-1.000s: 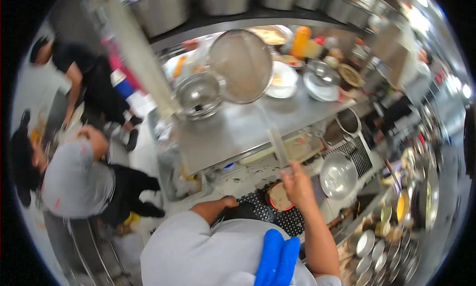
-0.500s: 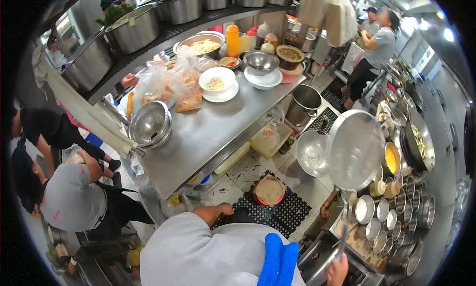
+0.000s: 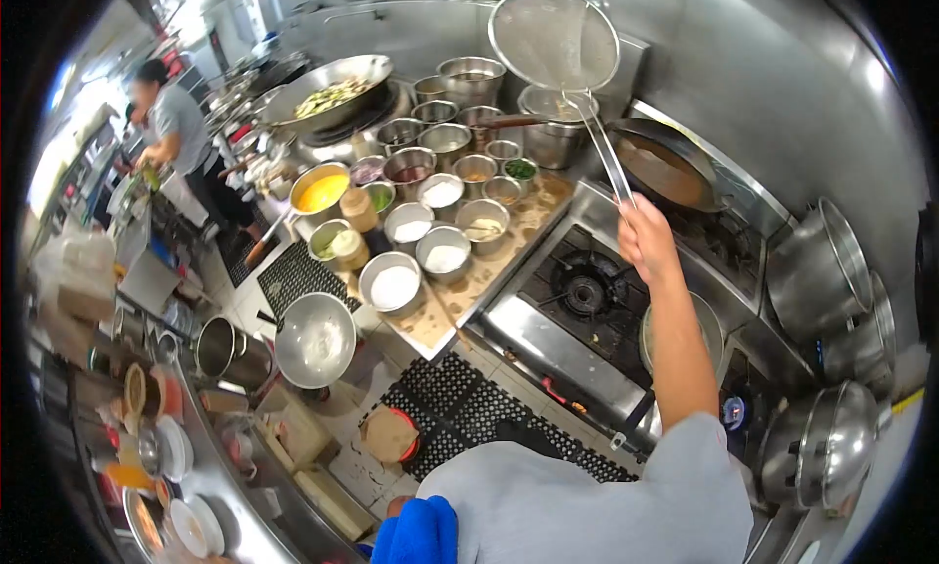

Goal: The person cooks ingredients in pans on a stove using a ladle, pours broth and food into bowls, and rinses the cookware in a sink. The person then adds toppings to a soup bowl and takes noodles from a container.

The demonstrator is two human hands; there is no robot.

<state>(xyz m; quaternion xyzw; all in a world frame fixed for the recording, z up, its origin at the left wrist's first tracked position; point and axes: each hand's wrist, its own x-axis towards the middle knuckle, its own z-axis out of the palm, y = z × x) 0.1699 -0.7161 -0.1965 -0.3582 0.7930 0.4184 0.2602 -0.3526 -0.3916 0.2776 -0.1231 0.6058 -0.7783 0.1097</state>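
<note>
My right hand is closed around the long metal handle of a round mesh strainer. The strainer is raised at the back of the cooking station, its rim overlapping a metal pot in view. A dark wok with brown contents sits to the right of the handle. Below my wrist are a bare gas burner and a pan, partly covered by my forearm. Only a sliver of skin, perhaps my left hand, shows beside the blue cloth; its fingers are hidden.
Several metal containers of ingredients, including a yellow liquid, crowd the counter. Behind them is a wok of sliced vegetables. Large pots stand at right. A metal bowl is left of the counter. A person stands far left.
The view has swung right from the prep table to the stoves. My right hand has carried the strainer from over that table to the back of the cooking station. My left hand is now mostly hidden.
</note>
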